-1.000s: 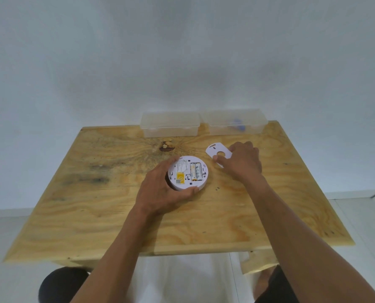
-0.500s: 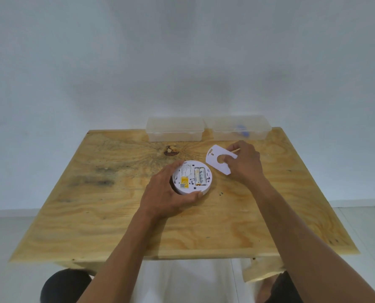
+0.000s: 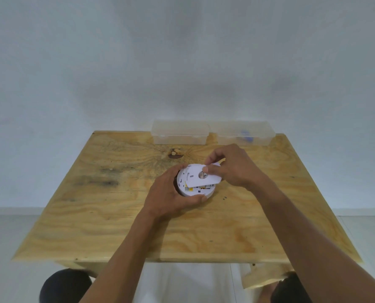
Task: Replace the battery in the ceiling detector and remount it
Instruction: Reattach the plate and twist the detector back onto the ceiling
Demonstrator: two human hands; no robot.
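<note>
Fitting step: battery cover point(image 3: 200, 177) going back over the detector point(image 3: 195, 186), judged from how things lie; remount not yet done.
Detector place: back side up on the wooden table point(image 3: 94, 215), a bit past centre, toward the far edge.
Left hand point(image 3: 171, 197): wrapped round the detector's left and near rim, thumb along the near edge, pinning it to the wood.
Right hand point(image 3: 232, 167): pinching the cover by its right end, finger above, thumb tip beside the round hole; narrow grip.
Key relation: cover lies directly over the open back, long axis roughly left-right, tilted; right end looks lifted, left end looks close to the body. Cannot tell if any edge is seated yet.
Batteries: hidden under the cover, can't confirm from here.
Nearer hand: right hand does the placing, left only steadies.
Next move needs: likely lower the raised end and press or slide until flush; misaligned tabs could jam.
Surface: bare plywood, dark stains left, a knot point(image 3: 175, 153) behind the detector.
Far edge: two clear plastic boxes point(image 3: 180, 133) side by side, right one with something blue inside.
Room: plain white wall, pale floor, no ceiling mount in view.
</note>
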